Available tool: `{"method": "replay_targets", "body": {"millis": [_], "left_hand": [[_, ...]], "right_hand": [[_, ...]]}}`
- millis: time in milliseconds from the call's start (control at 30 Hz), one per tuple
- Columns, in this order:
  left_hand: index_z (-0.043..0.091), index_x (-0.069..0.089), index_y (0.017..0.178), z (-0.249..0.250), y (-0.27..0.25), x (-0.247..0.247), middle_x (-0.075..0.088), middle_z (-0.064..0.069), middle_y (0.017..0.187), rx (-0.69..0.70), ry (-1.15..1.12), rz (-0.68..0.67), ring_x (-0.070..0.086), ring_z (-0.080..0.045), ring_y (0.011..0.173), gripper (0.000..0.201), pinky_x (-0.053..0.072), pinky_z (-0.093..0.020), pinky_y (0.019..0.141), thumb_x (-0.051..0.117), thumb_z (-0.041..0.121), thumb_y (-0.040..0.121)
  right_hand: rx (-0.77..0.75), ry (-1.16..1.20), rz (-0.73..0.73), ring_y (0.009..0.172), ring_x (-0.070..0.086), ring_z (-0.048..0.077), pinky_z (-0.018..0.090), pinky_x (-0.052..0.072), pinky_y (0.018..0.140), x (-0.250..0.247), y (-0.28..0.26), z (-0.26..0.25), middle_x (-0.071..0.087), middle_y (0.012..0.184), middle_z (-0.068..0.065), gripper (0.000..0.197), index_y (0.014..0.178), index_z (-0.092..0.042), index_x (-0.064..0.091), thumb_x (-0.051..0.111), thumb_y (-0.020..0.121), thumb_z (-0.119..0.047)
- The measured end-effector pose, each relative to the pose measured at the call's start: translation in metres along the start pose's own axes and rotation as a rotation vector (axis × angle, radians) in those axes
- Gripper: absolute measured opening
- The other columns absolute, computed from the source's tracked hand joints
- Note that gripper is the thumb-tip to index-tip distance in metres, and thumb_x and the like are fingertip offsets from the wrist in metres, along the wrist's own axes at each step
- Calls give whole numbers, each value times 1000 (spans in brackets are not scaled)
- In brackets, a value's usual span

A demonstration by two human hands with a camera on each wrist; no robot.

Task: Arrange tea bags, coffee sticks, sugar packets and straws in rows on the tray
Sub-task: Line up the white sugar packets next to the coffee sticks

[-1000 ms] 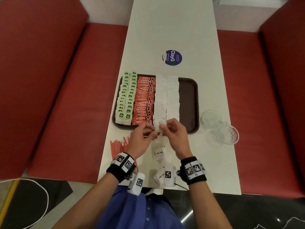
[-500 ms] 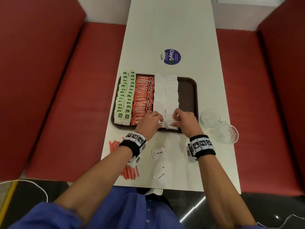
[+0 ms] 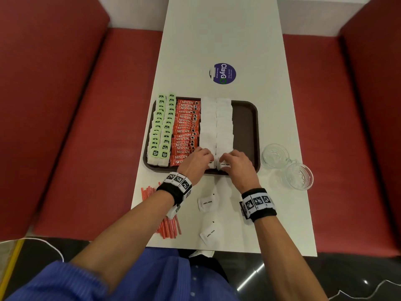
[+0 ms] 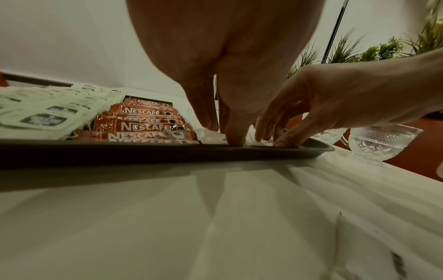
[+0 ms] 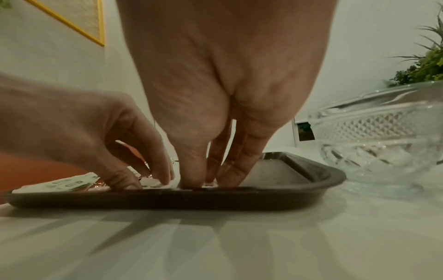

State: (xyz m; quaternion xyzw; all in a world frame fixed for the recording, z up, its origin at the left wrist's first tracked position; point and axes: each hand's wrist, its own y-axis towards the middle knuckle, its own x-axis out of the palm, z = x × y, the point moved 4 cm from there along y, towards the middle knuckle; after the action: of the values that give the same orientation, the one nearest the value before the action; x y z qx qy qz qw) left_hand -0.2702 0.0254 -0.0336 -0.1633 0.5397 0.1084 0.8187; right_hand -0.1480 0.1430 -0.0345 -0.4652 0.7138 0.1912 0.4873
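Note:
A brown tray (image 3: 245, 127) holds two rows of green tea bags (image 3: 161, 131), a row of orange coffee sticks (image 3: 185, 131) and two rows of white sugar packets (image 3: 217, 122). Both hands are at the tray's near edge. My left hand (image 3: 208, 161) pinches a sugar packet at the near end of the left sugar row, mostly hidden under its fingers. My right hand (image 3: 223, 162) pinches another sugar packet (image 3: 226, 164) at the near end of the right row, fingers pointing down (image 5: 206, 180). Red straws (image 3: 168, 227) lie on the table under my left forearm.
Two loose sugar packets (image 3: 206, 202) (image 3: 209, 232) lie on the white table between my wrists. Two cut-glass bowls (image 3: 275, 156) (image 3: 299, 175) stand just right of the tray. A round purple sticker (image 3: 223, 73) is beyond it. Red benches flank the table.
Both hands went forward from above the table onto the tray's near edge, each carrying a sugar packet down to the end of a sugar row. They have barely moved in the last half second.

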Motion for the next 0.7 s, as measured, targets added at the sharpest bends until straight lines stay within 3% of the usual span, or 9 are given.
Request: {"method": "replay_targets", "body": {"millis": [200,300,433,500,600,700], "left_hand": [[7,67,134,0,5,-2,65,-10,138,0,-48,7,54,-26,129,33,49,-35,105,68,5,101],[7,69,131,4,-2,-7,67,-11,135,-13,-91,62,57,-28,126,31,53,-42,103,70,6,100],[11,74,118,14,-38,-10,73,-6,115,-68,-251,174,62,-25,108,17,55,-43,92,69,15,102],[16,75,112,17,-64,-4,75,1,105,-104,-312,147,65,-19,97,12,57,-43,87,69,20,102],[22,76,109,19,-98,12,75,7,100,-178,-366,59,68,-13,90,11,60,-43,84,71,28,101],[24,71,122,27,-117,30,70,6,114,-241,-362,-2,65,-16,103,26,58,-42,89,71,37,101]], "right_hand": [[20,12,22,114,61,28,41,53,86,-1,4,-2,70,118,5,22,118,-16,77,80,97,-19],[24,64,27,117,58,27,41,50,88,-5,-5,-6,69,121,5,25,123,-17,75,77,99,-23],[8,244,114,104,62,21,41,56,85,-9,-44,-15,70,111,-1,18,119,-20,74,74,102,-26],[3,312,114,95,66,13,38,60,84,-4,-71,-17,71,110,-7,17,119,-24,74,75,102,-27],[-3,354,-1,91,66,7,36,60,85,9,-113,-18,69,112,-12,19,119,-31,73,77,101,-29],[-60,285,-189,101,64,9,39,58,90,26,-149,-18,64,118,-13,30,122,-39,70,81,95,-36]]}}
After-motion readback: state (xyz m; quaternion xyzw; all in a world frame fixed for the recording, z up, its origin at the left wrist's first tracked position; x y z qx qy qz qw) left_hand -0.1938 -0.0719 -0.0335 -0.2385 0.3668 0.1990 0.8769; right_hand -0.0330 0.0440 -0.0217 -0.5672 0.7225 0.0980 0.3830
